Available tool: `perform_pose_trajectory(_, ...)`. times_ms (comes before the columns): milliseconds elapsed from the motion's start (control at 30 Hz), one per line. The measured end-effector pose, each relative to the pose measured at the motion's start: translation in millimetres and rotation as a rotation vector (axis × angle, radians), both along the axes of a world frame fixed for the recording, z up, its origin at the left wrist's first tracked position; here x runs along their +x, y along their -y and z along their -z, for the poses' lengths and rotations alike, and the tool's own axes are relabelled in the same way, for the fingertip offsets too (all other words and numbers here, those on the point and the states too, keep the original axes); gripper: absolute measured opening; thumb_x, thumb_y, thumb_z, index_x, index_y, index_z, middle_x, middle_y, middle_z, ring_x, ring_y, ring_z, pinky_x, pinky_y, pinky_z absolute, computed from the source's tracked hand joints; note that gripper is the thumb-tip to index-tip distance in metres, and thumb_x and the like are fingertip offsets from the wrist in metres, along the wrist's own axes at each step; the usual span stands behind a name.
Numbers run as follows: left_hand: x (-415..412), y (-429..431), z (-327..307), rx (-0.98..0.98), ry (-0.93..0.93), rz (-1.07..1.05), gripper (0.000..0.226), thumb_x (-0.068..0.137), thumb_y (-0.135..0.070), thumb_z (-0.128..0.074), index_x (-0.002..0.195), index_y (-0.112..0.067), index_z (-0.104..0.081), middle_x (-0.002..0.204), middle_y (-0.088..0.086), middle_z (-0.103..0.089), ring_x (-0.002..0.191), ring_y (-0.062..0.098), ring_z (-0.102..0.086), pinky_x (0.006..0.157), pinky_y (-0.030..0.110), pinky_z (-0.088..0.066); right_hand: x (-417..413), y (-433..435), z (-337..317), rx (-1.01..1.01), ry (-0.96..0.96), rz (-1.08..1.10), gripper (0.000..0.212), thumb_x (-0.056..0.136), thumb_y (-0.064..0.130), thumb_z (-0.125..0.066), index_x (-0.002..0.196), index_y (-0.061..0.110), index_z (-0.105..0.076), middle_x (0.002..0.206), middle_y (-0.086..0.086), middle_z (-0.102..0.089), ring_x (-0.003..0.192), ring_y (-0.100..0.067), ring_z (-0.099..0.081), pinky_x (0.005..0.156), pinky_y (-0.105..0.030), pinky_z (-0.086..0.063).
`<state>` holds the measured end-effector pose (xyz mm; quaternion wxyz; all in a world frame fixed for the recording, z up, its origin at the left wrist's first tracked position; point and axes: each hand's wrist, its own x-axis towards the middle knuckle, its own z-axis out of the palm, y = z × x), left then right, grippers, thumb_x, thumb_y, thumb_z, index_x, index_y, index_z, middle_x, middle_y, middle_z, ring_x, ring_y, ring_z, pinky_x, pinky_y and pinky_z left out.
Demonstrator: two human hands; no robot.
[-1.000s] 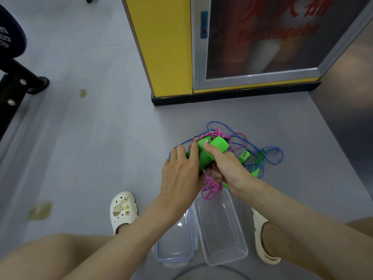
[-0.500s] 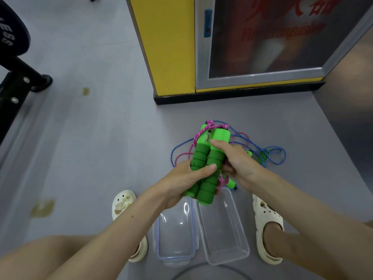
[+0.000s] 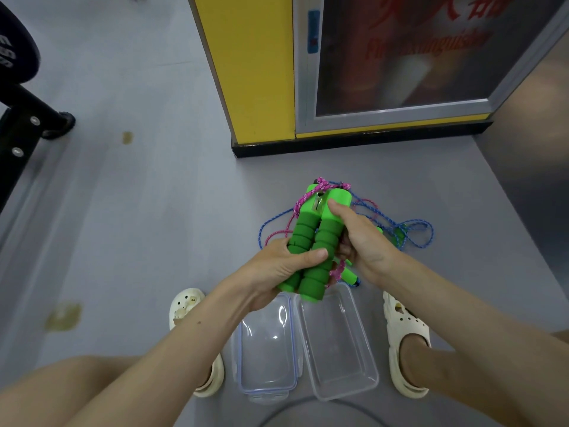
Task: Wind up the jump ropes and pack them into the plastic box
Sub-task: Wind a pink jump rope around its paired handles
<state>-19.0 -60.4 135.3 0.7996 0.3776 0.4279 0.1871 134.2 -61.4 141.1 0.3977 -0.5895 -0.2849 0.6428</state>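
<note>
Two green foam handles (image 3: 311,238) of the pink jump rope are held side by side above the floor. My left hand (image 3: 277,269) wraps around their lower half. My right hand (image 3: 360,238) grips the right handle near its top, thumb on the hard green cap. Pink rope (image 3: 303,200) loops over the handle tops and hangs below my right hand. A blue jump rope (image 3: 412,234) lies tangled on the floor behind, its green handle partly hidden. The clear plastic box (image 3: 368,362) sits open on the floor between my feet, its lid (image 3: 266,349) beside it on the left.
A yellow pillar (image 3: 249,72) and a glass-fronted fire extinguisher cabinet (image 3: 400,57) stand just beyond the ropes. Black gym equipment (image 3: 18,112) is at the far left. My white clogs (image 3: 406,343) flank the box and lid on the grey floor.
The handles went from lying bunched under both hands to standing upright side by side, lifted slightly. My left hand moved from on top to gripping their lower part.
</note>
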Motion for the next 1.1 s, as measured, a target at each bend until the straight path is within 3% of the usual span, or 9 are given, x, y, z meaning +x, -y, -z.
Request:
perform_pose_trajectory(133, 0.0, 1.5, -2.3, -0.047, 0.034, -0.013, 0.055, 0.060, -0.028, -0.080, 0.108, -0.006, -0.066, 0.102, 0.014, -0.071, 0.090, 0.028, -0.069, 0.077, 0.037, -0.058, 0.2, -1.6, 2.7, -0.032, -0.012, 0.053, 0.042, 0.091, 0.046, -0.051, 0.103, 0.008, -0.065, 0.115, -0.023, -0.064, 0.103, -0.042, -0.061, 0.100, -0.049, -0.045)
perform_pose_trajectory(200, -0.1, 2.3, -2.3, -0.052, 0.024, -0.020, 0.048, 0.066, -0.021, -0.080, 0.109, -0.005, -0.065, 0.101, 0.014, -0.071, 0.090, 0.028, -0.069, 0.082, 0.039, -0.057, -0.2, -2.6, 4.7, -0.032, -0.005, 0.022, 0.043, 0.093, 0.046, -0.050, 0.114, 0.010, -0.061, 0.116, -0.022, -0.064, 0.112, -0.043, -0.057, 0.099, -0.055, -0.044)
perform_pose_trajectory(333, -1.9, 1.1, -1.2, 0.004, -0.062, -0.061, 0.041, 0.072, -0.014, -0.078, 0.110, -0.003, -0.065, 0.100, 0.014, -0.070, 0.095, 0.031, -0.067, 0.084, 0.039, -0.056, 3.5, -2.9, -1.4, 0.084, 0.183, -0.117, 0.036, 0.096, 0.046, -0.045, 0.100, 0.014, -0.062, 0.088, -0.020, -0.067, 0.070, -0.031, -0.062, 0.061, -0.033, -0.051)
perform_pose_trajectory(467, -6.3, -5.3, -1.8, 0.085, -0.197, -0.112, 0.022, 0.078, -0.008, -0.073, 0.099, -0.008, -0.067, 0.092, 0.013, -0.072, 0.089, 0.031, -0.068, 0.073, 0.034, -0.057, 13.8, -4.7, -4.0, 0.088, 0.327, -0.239, 0.061, 0.093, 0.053, -0.042, 0.094, -0.003, -0.065, 0.072, -0.020, -0.066, 0.054, -0.025, -0.057, 0.052, -0.032, -0.050)
perform_pose_trajectory(567, -10.6, -9.7, -4.7, 0.090, -0.229, -0.134, 0.020, 0.080, -0.004, -0.071, 0.099, -0.007, -0.065, 0.092, 0.016, -0.071, 0.083, 0.029, -0.069, 0.068, 0.031, -0.058, 22.6, -8.1, 2.7, 0.040, 0.306, -0.244, 0.059, 0.091, 0.052, -0.049, 0.085, -0.003, -0.067, 0.067, -0.017, -0.063, 0.053, -0.020, -0.050, 0.056, -0.026, -0.044)
perform_pose_trajectory(700, -16.9, -12.0, -10.4, 0.064, -0.188, -0.103, 0.027, 0.080, -0.005, -0.069, 0.106, -0.003, -0.064, 0.095, 0.017, -0.070, 0.084, 0.030, -0.068, 0.067, 0.030, -0.057, 27.6, -9.2, 6.2, 0.093, 0.286, -0.312, 0.007, 0.088, 0.013, -0.064, 0.084, 0.014, -0.070, 0.073, -0.007, -0.065, 0.062, -0.011, -0.054, 0.063, -0.022, -0.045)
perform_pose_trajectory(867, -17.7, -8.7, -9.4, 0.077, -0.205, -0.115, 0.027, 0.081, -0.004, -0.068, 0.108, 0.000, -0.063, 0.094, 0.018, -0.070, 0.083, 0.029, -0.068, 0.066, 0.029, -0.056, 25.3, -8.1, 4.2, 0.154, 0.320, -0.236, 0.020, 0.096, 0.011, -0.052, 0.084, 0.006, -0.067, 0.058, -0.005, -0.058, 0.039, -0.004, -0.038, 0.043, -0.016, -0.031)
perform_pose_trajectory(1000, -14.8, -6.2, -4.4, 0.124, -0.306, -0.196, 0.022, 0.079, -0.005, -0.072, 0.100, -0.006, -0.065, 0.091, 0.016, -0.070, 0.079, 0.027, -0.068, 0.064, 0.028, -0.056, 20.8, -5.0, 5.3, 0.088, 0.343, -0.418, 0.028, 0.094, 0.014, -0.056, 0.068, 0.018, -0.064, 0.050, 0.000, -0.058, 0.038, -0.006, -0.043, 0.043, -0.016, -0.036)
perform_pose_trajectory(1100, -13.1, -5.2, -2.1, 0.203, -0.400, -0.251, 0.014, 0.079, -0.006, -0.074, 0.090, -0.010, -0.065, 0.081, 0.011, -0.069, 0.070, 0.023, -0.064, 0.052, 0.020, -0.051, 20.7, -3.7, 3.0, 0.068, 0.404, -0.481, 0.017, 0.091, 0.015, -0.061, 0.077, 0.007, -0.068, 0.049, -0.001, -0.055, 0.038, -0.005, -0.044, 0.044, -0.015, -0.038)
